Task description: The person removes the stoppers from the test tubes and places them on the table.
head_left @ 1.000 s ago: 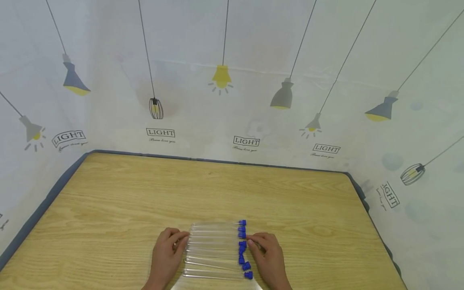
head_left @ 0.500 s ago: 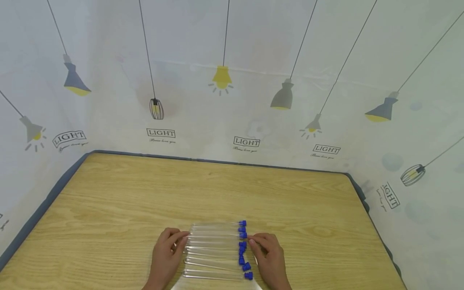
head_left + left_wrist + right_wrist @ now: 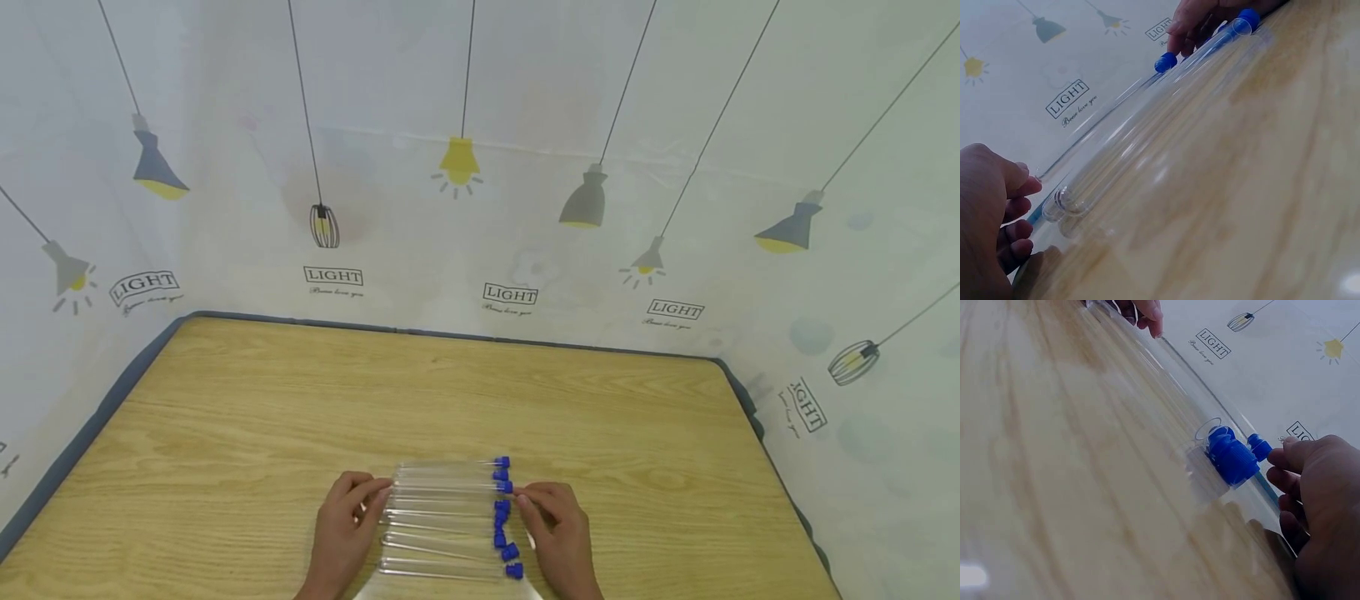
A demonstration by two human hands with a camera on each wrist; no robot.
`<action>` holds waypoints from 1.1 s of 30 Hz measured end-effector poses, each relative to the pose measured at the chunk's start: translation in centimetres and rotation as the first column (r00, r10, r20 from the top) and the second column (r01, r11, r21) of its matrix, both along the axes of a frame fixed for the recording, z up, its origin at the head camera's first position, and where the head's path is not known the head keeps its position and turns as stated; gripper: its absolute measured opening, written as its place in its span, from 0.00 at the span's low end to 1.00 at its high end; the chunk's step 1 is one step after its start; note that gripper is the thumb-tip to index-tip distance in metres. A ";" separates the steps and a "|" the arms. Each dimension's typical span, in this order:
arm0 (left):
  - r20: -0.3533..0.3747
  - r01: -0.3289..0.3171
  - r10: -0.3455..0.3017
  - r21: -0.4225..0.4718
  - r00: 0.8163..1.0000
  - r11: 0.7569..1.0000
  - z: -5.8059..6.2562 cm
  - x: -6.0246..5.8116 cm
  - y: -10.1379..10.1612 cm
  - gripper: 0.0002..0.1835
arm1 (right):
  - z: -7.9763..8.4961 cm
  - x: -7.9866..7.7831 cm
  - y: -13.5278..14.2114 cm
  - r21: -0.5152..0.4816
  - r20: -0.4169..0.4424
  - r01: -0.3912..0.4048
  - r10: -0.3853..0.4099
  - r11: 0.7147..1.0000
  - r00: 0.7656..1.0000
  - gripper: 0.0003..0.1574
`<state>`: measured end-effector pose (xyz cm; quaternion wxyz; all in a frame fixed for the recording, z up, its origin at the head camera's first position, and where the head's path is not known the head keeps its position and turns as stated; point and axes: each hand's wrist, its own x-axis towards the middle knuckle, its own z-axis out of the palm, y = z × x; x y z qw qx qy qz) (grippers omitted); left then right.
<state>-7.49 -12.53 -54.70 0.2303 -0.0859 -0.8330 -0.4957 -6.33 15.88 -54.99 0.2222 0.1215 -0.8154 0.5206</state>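
Observation:
A row of clear test tubes [image 3: 442, 547] with blue caps lies side by side, caps to the right. My left hand [image 3: 345, 525] is at the rounded ends and my right hand [image 3: 558, 529] at the caps. Between them they hold one test tube [image 3: 1100, 122] end to end, raised slightly over the others in the wrist views. Left fingertips touch its rounded end; the right thumb and forefinger meet its blue cap [image 3: 1260, 447]. The remaining fingers of both hands are curled. Other blue caps [image 3: 1232, 459] cluster just beside it, overlapping in the right wrist view.
The tubes lie on a wood-grain table [image 3: 450, 383] with a dark blue edge. Behind and at both sides stands a pale wall covering [image 3: 420, 225] printed with hanging lamps. Something white and shiny [image 3: 450, 590] shows at the table's near side.
The held tube and its cap have shifted very slightly to the right, and my right hand with them. My left hand and the other tubes look the same.

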 end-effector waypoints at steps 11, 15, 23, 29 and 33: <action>-0.052 0.010 -0.009 0.024 0.999 1.000 -0.4 0.0 0.0 0.10 | -0.6 -0.1 0.1 -0.086 -0.024 0.005 -0.007 0.996 1.000 0.10; -0.076 0.033 -0.031 0.025 0.997 0.999 -0.5 0.1 -0.2 0.11 | -0.6 0.0 -0.1 -0.124 -0.046 -0.007 0.001 0.992 0.999 0.12; -0.227 0.145 -0.108 0.154 0.968 0.977 -0.2 0.2 0.0 0.16 | 1.2 0.4 -0.7 -0.185 -0.065 -0.020 0.008 0.983 0.998 0.13; -0.227 0.174 -0.134 0.170 0.965 0.970 -0.6 0.2 -0.2 0.19 | 0.2 0.5 -0.5 -0.305 0.027 -0.033 0.043 0.952 0.999 0.11; -0.143 0.250 -0.213 0.331 0.966 0.910 -0.2 0.5 -0.1 0.17 | 0.6 0.8 -0.5 -0.395 0.121 -0.057 0.113 0.917 0.986 0.08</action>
